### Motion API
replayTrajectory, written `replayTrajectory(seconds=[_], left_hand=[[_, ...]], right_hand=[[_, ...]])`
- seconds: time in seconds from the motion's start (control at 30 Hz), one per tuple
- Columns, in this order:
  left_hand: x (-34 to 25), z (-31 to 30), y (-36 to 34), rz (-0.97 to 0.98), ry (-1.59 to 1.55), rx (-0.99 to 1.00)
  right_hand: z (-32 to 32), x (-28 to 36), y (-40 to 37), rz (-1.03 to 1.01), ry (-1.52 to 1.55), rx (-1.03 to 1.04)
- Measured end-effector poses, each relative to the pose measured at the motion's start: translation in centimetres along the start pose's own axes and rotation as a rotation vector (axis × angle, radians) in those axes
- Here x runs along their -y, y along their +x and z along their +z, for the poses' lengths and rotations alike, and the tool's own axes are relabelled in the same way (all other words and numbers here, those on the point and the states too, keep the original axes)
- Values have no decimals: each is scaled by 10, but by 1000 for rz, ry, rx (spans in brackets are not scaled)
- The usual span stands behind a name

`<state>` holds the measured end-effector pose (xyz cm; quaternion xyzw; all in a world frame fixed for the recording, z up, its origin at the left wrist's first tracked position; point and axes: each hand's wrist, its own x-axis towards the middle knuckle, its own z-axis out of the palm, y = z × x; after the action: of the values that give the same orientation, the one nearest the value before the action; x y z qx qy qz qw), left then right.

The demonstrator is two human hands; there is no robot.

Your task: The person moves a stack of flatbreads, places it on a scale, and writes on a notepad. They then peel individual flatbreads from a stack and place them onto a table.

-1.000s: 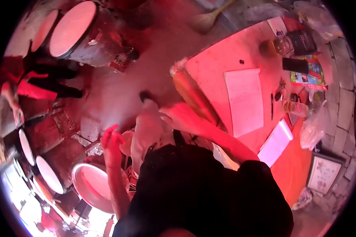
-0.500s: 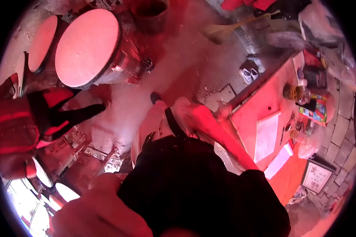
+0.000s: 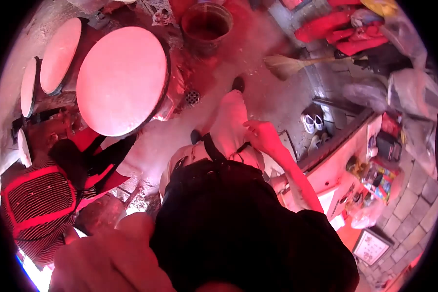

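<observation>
Hovering at the centre of the frame, your right hand [image 3: 266,138] overlaps the edge of your light trousers [image 3: 232,121], and you can see its fingers [image 3: 252,126] loosely bent, with no object visible between them. You cannot tell from this view whether they touch the cloth. Your left hand [image 3: 109,260] looms large and blurred at the lower left, close to the camera; its fingers cannot be made out, nor can you tell whether it holds anything. Your dark top [image 3: 248,233] fills the lower middle between your arms.

The trousers, nearest your right hand, run up the middle of the frame to a dark shoe [image 3: 238,84]. Just right of your right forearm, the table [image 3: 321,177] slants across, bearing white paper [image 3: 327,200] and, farther right, a colourful packet [image 3: 385,185] among small items. Below it, at the lower right, you have a framed sheet [image 3: 372,246].

At the upper left stands a large round pale top [image 3: 121,81], with smaller ones to its left. A person in a striped garment [image 3: 43,202] is below them. A bucket [image 3: 207,24] sits at the top centre, a broom [image 3: 284,66] lies to its right, and white shoes [image 3: 308,123] rest on the floor above the table.
</observation>
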<state>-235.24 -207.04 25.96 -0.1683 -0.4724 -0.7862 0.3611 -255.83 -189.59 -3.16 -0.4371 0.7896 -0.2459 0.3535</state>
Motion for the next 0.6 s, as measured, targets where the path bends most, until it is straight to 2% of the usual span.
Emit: replayTrajectory(seconds=[0.1, 0.2, 0.3, 0.4, 0.5, 0.53, 0.6], left_hand=[[36, -23, 42, -62, 54, -46], [87, -53, 87, -191, 162, -185], [162, -97, 119, -524, 313, -515], [249, -153, 112, -762, 312, -788], [292, -191, 89, -812, 208, -1065], [298, -201, 84, -820, 160, -1167], [302, -214, 75, -793, 200, -1228]], right_hand=[[-24, -52, 35, -104, -64, -80], [-55, -96, 64, -124, -102, -92], [-98, -120, 86, 19, -18, -67], [-143, -144, 126, 60, 13, -40], [-181, -137, 177, 89, 42, 22], [-187, -132, 202, 39, 101, 12], [-195, -108, 264, -59, 200, 23]])
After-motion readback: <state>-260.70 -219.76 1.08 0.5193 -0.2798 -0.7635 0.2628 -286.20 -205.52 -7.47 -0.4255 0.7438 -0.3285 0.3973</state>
